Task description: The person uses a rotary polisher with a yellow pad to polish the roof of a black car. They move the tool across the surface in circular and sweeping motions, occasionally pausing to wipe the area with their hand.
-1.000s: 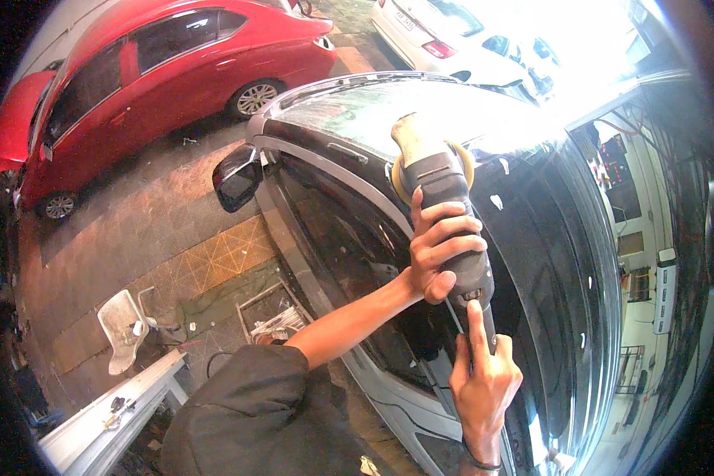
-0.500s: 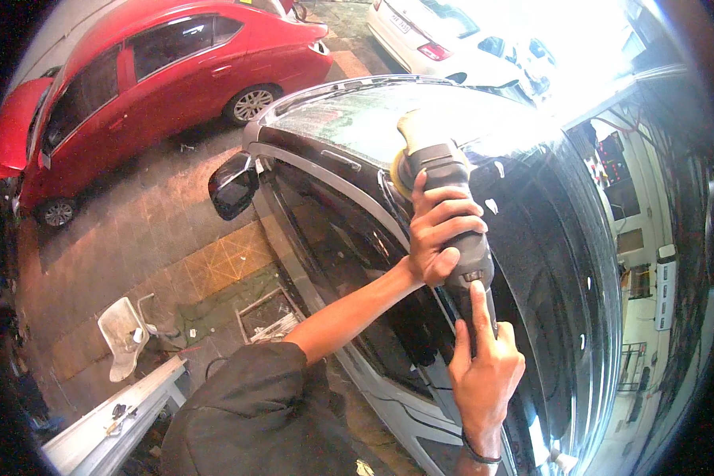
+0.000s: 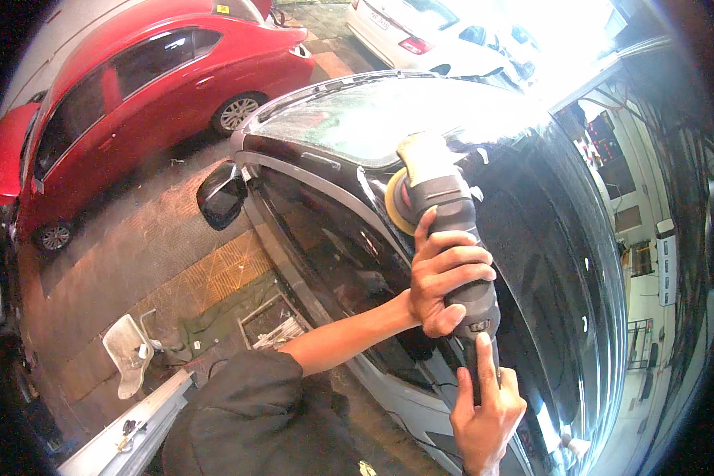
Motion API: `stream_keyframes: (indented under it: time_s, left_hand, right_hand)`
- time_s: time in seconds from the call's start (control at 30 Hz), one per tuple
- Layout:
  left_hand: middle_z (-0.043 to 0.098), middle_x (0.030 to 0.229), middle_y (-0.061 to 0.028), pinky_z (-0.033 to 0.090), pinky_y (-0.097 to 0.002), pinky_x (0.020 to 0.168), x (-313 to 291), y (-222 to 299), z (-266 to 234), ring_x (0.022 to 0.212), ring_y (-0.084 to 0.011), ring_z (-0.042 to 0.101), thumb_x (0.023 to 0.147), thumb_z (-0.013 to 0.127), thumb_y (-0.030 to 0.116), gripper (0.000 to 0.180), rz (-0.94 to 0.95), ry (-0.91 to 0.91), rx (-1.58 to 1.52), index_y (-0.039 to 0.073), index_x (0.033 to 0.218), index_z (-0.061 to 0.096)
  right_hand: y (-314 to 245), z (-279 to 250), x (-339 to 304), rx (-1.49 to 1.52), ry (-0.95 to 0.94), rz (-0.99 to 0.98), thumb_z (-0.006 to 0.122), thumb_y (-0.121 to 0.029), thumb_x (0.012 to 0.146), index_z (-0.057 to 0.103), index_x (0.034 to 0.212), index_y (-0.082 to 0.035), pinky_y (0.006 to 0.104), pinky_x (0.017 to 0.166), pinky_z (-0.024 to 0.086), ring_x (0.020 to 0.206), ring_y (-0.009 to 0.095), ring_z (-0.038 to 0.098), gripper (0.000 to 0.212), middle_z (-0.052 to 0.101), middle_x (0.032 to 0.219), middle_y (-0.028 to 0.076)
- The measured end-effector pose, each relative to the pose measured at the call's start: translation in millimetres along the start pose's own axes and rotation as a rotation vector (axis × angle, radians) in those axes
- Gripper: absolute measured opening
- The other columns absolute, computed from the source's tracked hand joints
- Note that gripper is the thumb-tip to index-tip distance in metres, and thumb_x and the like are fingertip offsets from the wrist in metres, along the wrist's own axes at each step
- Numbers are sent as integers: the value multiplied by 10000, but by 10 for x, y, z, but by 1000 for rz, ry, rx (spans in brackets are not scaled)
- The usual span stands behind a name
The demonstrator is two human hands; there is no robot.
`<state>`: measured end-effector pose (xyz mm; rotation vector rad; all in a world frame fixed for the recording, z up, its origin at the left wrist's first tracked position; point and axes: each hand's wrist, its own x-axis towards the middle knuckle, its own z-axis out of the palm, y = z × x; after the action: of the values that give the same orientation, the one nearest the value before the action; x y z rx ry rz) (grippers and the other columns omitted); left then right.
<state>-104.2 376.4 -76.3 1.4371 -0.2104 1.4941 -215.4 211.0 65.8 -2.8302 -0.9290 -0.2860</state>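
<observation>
A dark polisher point(image 3: 446, 198) with a pale head cover lies over the left edge of a glossy black car roof point(image 3: 531, 238). Its yellow foam pad point(image 3: 397, 202) shows on the left side of the head, close to the roof edge. My left hand point(image 3: 448, 274) is wrapped round the polisher's body. At the rear end, my right hand point(image 3: 490, 412) has its index fingertip on a small dial or switch. The right thumb lies along the dark tail, and the remaining fingers are curled, partly hidden.
Below the roof are the car's side windows point(image 3: 317, 238) and wing mirror point(image 3: 222, 198). A red car point(image 3: 151, 103) and a white car point(image 3: 397, 36) stand beyond. To the left are a white plastic chair point(image 3: 127, 353) and a pale beam point(image 3: 127, 432). A dark cord hangs beside the car.
The polisher and both hands have come back toward me along the roof, showing more of the yellow pad. My view has shifted slightly, and both hands keep the same hold.
</observation>
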Motion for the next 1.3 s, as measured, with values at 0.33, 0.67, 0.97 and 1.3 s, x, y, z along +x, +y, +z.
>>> stream_keyframes:
  time_s: [0.33,0.67,0.97,1.3]
  left_hand:
    - [758,1038,-86,92,-550,1302,54,-381,-113,1145,-304,640,872,371,567,656,51,78,67,90,983,808]
    - [750,1065,-78,397,-566,1162,454,-498,128,1099,-296,706,860,589,593,545,323,-276,34,89,1020,722]
    - [754,1027,-125,547,-508,955,106,-62,271,997,-334,741,893,541,580,591,413,-338,-70,36,1015,738]
    - [756,1023,-135,557,-488,961,-23,247,650,993,-332,745,877,574,530,548,357,-373,-241,25,1013,736]
  right_hand:
    - [104,268,276,-121,1,-105,794,-178,902,604,1533,-304,444,515,519,588,339,638,671,622,865,163]
    - [266,23,180,41,24,49,765,-153,924,569,1565,-275,492,587,500,636,390,624,680,578,775,174]
    - [191,-131,-500,99,-161,368,745,-96,963,565,1560,-128,468,851,546,927,418,705,625,714,1043,246]
    - [255,-330,-814,132,-35,354,747,-102,967,532,1594,-186,494,744,504,786,433,622,668,654,906,240]
